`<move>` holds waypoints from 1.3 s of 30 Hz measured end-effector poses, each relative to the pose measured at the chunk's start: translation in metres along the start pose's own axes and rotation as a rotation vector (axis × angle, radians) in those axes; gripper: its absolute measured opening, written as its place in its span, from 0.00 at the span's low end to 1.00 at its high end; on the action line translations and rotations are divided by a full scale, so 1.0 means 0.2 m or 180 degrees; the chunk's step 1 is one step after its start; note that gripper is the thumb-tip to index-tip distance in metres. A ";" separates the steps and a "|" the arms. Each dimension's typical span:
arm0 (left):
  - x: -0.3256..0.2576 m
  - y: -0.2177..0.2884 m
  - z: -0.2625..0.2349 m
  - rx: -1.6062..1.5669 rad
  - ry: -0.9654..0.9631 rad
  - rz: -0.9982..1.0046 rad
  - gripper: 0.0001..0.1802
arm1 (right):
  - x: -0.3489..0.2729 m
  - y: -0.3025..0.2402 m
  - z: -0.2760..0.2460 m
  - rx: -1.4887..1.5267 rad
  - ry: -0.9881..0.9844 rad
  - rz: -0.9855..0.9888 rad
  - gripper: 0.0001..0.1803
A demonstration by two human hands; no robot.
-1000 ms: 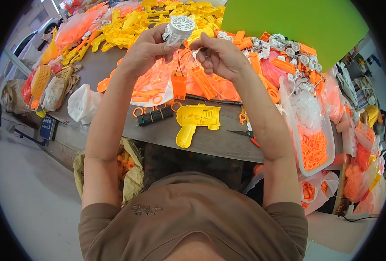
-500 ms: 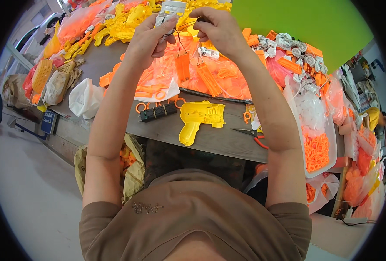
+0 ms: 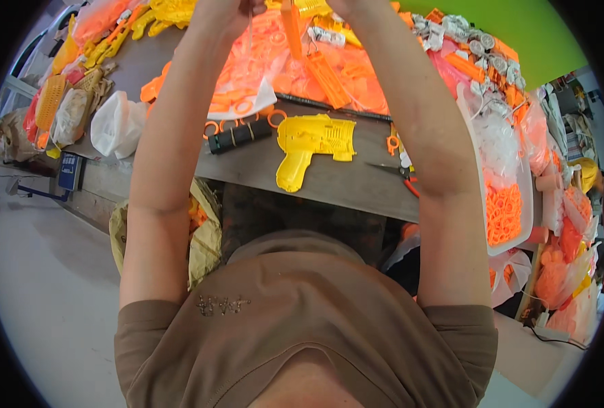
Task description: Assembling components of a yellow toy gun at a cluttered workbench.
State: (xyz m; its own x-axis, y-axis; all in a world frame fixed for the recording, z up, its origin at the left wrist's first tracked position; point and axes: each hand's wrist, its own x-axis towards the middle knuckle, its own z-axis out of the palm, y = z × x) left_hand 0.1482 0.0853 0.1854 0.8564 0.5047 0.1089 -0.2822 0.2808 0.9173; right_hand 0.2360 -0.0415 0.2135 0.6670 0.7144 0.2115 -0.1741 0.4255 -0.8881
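At the top edge, my left hand (image 3: 239, 15) is mostly cut off; its fingers curl at the rim, and what they hold cannot be seen. Only the heel of my right hand (image 3: 346, 7) shows, its fingers out of the picture. Between the hands hangs a narrow orange plastic case (image 3: 291, 28). A second orange case (image 3: 328, 78), with a thin wire at its top, slants over the pile of orange parts. Nearer me lies a yellow toy gun half-shell (image 3: 312, 146), handle toward me. To its left is a banded black bundle (image 3: 240, 137).
Pliers (image 3: 394, 170) with red handles lie beside my right forearm. A white tub (image 3: 526, 224) holds orange rings at right. White motor-like parts (image 3: 479, 44) are heaped at far right. A white bag (image 3: 117, 126) stands at left, above an open sack (image 3: 206, 234).
The view has tipped, so table things sit higher in the picture. Both hands have gone up to the top edge; the white part in my left hand is out of sight.
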 end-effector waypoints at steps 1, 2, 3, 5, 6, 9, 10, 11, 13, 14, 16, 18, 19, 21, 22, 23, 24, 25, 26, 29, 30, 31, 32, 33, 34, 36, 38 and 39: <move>0.02 -0.02 -0.01 -0.0028 -0.0093 0.0271 0.05 | -0.01 0.03 0.01 -0.0019 -0.0182 -0.0408 0.08; 0.02 -0.04 -0.02 -0.0057 -0.0189 0.0542 0.06 | -0.05 0.03 -0.02 0.0043 -0.0257 -0.0355 0.08; 0.00 -0.06 -0.04 -0.0054 -0.0157 0.0501 0.06 | -0.12 0.00 -0.01 0.0120 -0.0372 -0.0308 0.08; -0.05 -0.09 -0.11 0.0170 -0.0669 0.0448 0.11 | -0.18 0.08 -0.12 0.0388 -0.0728 -0.0028 0.12; -0.10 -0.12 -0.11 0.0153 -0.0659 0.0421 0.11 | -0.23 0.12 -0.17 0.0622 -0.1094 0.0189 0.16; -0.26 -0.25 -0.11 0.1181 -0.1090 -0.0177 0.25 | -0.49 0.26 -0.28 -0.0566 -0.0633 0.0030 0.10; -0.34 -0.30 -0.09 0.1377 -0.1166 0.0132 0.20 | -0.59 0.29 -0.27 -0.0370 -0.0128 0.0687 0.11; -0.40 -0.35 -0.06 0.1559 -0.1271 0.0452 0.16 | -0.67 0.32 -0.31 -0.0369 -0.0081 0.1112 0.13; -0.45 -0.47 -0.10 0.1122 -0.1708 -0.0210 0.17 | -0.78 0.41 -0.39 0.0024 -0.0028 0.1944 0.13; -0.47 -0.52 -0.10 0.1151 -0.1840 -0.0059 0.16 | -0.82 0.44 -0.40 -0.0036 0.0016 0.1990 0.12; -0.51 -0.56 -0.10 0.1399 -0.1998 0.0031 0.16 | -0.87 0.46 -0.37 -0.0092 0.0063 0.2046 0.11; -0.57 -0.56 -0.09 0.1850 -0.1825 0.0033 0.17 | -0.89 0.47 -0.35 -0.1362 0.0175 0.1621 0.09; -0.58 -0.56 -0.09 0.2304 -0.1647 0.0046 0.17 | -0.90 0.47 -0.34 -0.1365 0.0173 0.1627 0.09; -0.60 -0.65 -0.12 0.1934 -0.1552 0.0058 0.19 | -0.93 0.49 -0.33 -0.1583 0.0138 0.1552 0.08; -0.62 -0.69 -0.13 0.1866 -0.1309 0.0076 0.20 | -0.95 0.51 -0.31 -0.1584 0.0132 0.1561 0.08; -0.63 -0.73 -0.14 0.1797 -0.1068 0.0094 0.21 | -0.96 0.53 -0.29 -0.1758 0.0482 0.1453 0.08; -0.64 -0.75 -0.14 0.1541 -0.0974 0.0127 0.22 | -0.98 0.55 -0.27 -0.1932 0.0845 0.1343 0.07; -0.66 -0.77 -0.13 0.1531 -0.0978 0.0118 0.22 | -0.98 0.57 -0.26 -0.1937 0.0853 0.1353 0.07; -0.69 -0.78 -0.12 0.1462 -0.0776 0.0244 0.22 | -0.99 0.59 -0.26 -0.1916 0.1067 0.1243 0.08; -0.75 -0.79 -0.06 0.1371 -0.0481 0.0380 0.20 | -1.02 0.65 -0.27 -0.2092 0.1352 0.0981 0.09; -0.76 -0.80 -0.05 0.1291 -0.0433 0.0393 0.21 | -1.03 0.67 -0.27 -0.2282 0.1419 0.0815 0.09; -0.76 -0.81 -0.05 0.1210 -0.0384 0.0408 0.21 | -1.04 0.68 -0.27 -0.2288 0.1409 0.0825 0.09; -0.76 -0.81 -0.05 0.1145 -0.0379 0.0268 0.20 | -1.05 0.70 -0.27 -0.2277 0.1506 0.0661 0.09; -0.76 -0.81 -0.04 0.1137 -0.0376 0.0262 0.20 | -1.06 0.71 -0.27 -0.2265 0.1613 0.0495 0.09; -0.76 -0.80 -0.03 0.1242 -0.0394 0.0236 0.20 | -1.06 0.73 -0.27 -0.2273 0.1611 0.0501 0.09; -0.76 -0.80 -0.03 0.1345 -0.0408 0.0211 0.20 | -1.07 0.77 -0.29 -0.2484 0.1688 0.0283 0.09; -0.76 -0.81 -0.03 0.1344 -0.0410 0.0144 0.20 | -1.09 0.82 -0.31 -0.2798 0.1647 -0.0033 0.10; -0.76 -0.80 -0.03 0.1344 -0.0402 0.0142 0.20 | -1.10 0.84 -0.32 -0.3100 0.1601 -0.0350 0.10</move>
State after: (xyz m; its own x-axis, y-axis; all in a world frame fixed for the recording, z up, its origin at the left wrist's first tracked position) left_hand 0.0607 -0.0308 0.0188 0.9008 0.3978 0.1740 -0.1413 -0.1104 0.9838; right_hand 0.1069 -0.1620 -0.0084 0.9012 0.2975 0.3153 0.4027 -0.3054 -0.8629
